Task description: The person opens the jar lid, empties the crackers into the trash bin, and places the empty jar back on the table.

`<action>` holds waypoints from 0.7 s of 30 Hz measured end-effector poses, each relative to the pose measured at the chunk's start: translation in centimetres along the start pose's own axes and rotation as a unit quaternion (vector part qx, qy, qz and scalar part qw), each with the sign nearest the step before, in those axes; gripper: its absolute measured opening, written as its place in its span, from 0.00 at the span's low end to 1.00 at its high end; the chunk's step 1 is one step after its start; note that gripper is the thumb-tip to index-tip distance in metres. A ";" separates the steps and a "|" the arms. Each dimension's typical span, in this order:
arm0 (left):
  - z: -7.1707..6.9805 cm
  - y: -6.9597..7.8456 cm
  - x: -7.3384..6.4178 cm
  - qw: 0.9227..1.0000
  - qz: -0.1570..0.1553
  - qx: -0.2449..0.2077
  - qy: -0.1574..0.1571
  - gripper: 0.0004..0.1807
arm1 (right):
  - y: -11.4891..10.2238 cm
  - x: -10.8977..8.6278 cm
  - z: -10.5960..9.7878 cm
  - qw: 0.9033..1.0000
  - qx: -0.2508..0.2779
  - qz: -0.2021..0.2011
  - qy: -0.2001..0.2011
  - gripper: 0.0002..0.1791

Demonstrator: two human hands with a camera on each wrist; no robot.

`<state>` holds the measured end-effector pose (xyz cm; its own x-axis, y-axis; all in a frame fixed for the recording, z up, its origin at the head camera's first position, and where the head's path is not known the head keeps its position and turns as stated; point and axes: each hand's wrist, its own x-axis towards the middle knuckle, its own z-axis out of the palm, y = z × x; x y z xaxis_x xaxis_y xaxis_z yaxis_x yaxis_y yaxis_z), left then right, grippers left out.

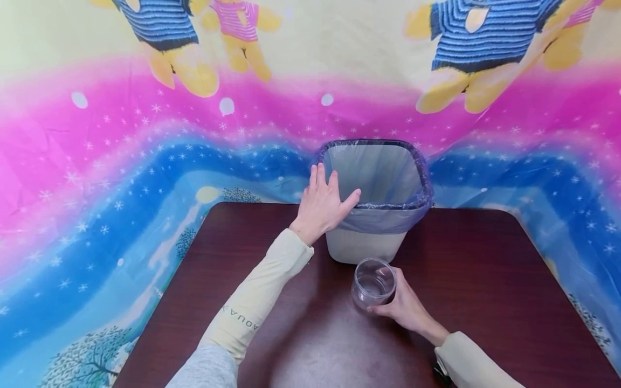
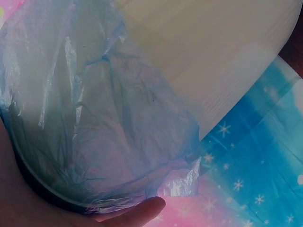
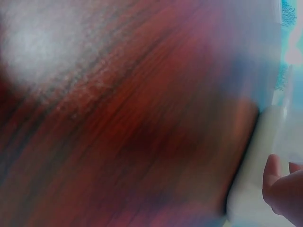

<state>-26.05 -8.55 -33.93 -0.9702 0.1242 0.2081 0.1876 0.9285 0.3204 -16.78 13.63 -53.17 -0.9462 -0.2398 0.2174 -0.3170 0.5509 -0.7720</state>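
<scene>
A pale waste bin [image 1: 366,247] stands at the back of the table, its rim wrapped in a translucent bluish bin liner [image 1: 388,222]. Against the left side of that rim lies my left hand [image 1: 322,206], fingers extended and spread, thumb reaching toward the near edge. The left wrist view shows the creased liner [image 2: 118,118] up close, with fingers [image 2: 139,213] along the rim. In front of the bin, my right hand [image 1: 407,306] grips a clear, lidless jar [image 1: 363,297] from its right side. The jar appears empty. Most of the right hand is outside the right wrist view.
The dark red-brown table [image 1: 242,231] has rounded back corners. Behind and beside it hangs a printed cloth [image 1: 271,113] with bears and snowflakes, close to the bin's back.
</scene>
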 end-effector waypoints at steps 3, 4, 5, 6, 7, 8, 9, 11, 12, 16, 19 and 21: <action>-0.1 0.0 0.0 1.000 0.000 0.001 0.001 0.48 | 0.1 -0.1 0.1 1.000 -0.016 -0.008 -0.002 0.50; -0.1 0.0 0.0 1.000 0.000 0.001 0.001 0.48 | 0.1 -0.2 0.1 1.000 -0.019 -0.012 -0.001 0.50; -0.1 0.0 0.0 1.000 0.000 0.001 0.001 0.48 | 0.1 -0.2 0.2 1.000 -0.023 -0.015 -0.001 0.50; -0.1 0.0 0.0 1.000 0.000 0.001 0.001 0.47 | 0.2 -0.2 0.2 1.000 -0.023 -0.018 -0.002 0.50; -0.1 0.0 -0.1 1.000 0.001 0.002 0.001 0.47 | 0.3 -0.3 0.2 1.000 -0.023 -0.020 -0.002 0.50; -0.1 0.0 -0.1 1.000 0.001 0.002 0.001 0.47 | 0.4 -0.3 0.3 0.999 -0.023 -0.022 -0.002 0.50; -0.1 0.1 -0.1 1.000 0.002 0.002 0.001 0.47 | 0.5 -0.3 0.3 0.999 -0.022 -0.023 -0.002 0.50; -0.2 0.1 -0.1 1.000 0.002 0.002 0.001 0.47 | 0.6 -0.4 0.4 0.999 -0.022 -0.025 -0.004 0.50; -0.2 0.1 -0.1 1.000 0.003 0.002 0.002 0.47 | 0.7 -0.4 0.4 0.999 -0.022 -0.025 -0.004 0.50; -0.2 0.0 -0.1 1.000 0.003 -0.001 0.002 0.47 | 0.9 -0.5 0.5 0.999 -0.025 -0.032 -0.006 0.51; -0.2 0.0 -0.1 1.000 0.002 -0.003 0.002 0.48 | 1.0 -0.5 0.5 0.999 -0.027 -0.037 -0.008 0.51; -0.2 0.0 -0.1 1.000 0.002 -0.004 0.002 0.48 | 1.0 -0.5 0.5 0.999 -0.028 -0.037 -0.010 0.51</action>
<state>-25.92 -8.62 -33.81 -0.9688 0.1273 0.2125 0.1932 0.9253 0.3264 -16.60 13.86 -54.35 -0.9190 -0.2963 0.2600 -0.3890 0.5748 -0.7199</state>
